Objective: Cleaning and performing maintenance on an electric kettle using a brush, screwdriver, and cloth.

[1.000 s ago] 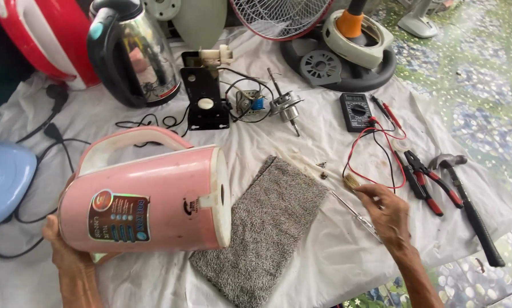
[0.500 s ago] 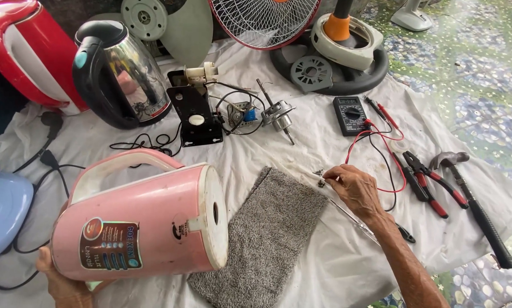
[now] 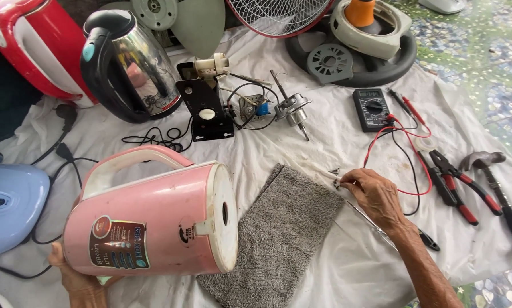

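A pink electric kettle [image 3: 153,219] lies on its side at the lower left, its white base turned toward a grey towel [image 3: 278,236]. My left hand [image 3: 76,279] grips the kettle from underneath near its lid end. My right hand [image 3: 373,197] rests on the white sheet [image 3: 324,154] just right of the towel, fingertips pinched at small dark screws [image 3: 337,178]. A long screwdriver [image 3: 381,231] lies under that wrist.
A steel kettle [image 3: 130,68], a red appliance [image 3: 30,48] and a blue appliance [image 3: 7,205] stand at the left. Fan parts [image 3: 353,48], a small motor [image 3: 293,111], a multimeter [image 3: 371,108] with leads, pliers [image 3: 461,185] and a hammer [image 3: 495,182] lie around.
My right hand has moved up and left from the screwdriver to the small screws beside the towel. The kettle has stayed on its side, its base turned more toward the camera.
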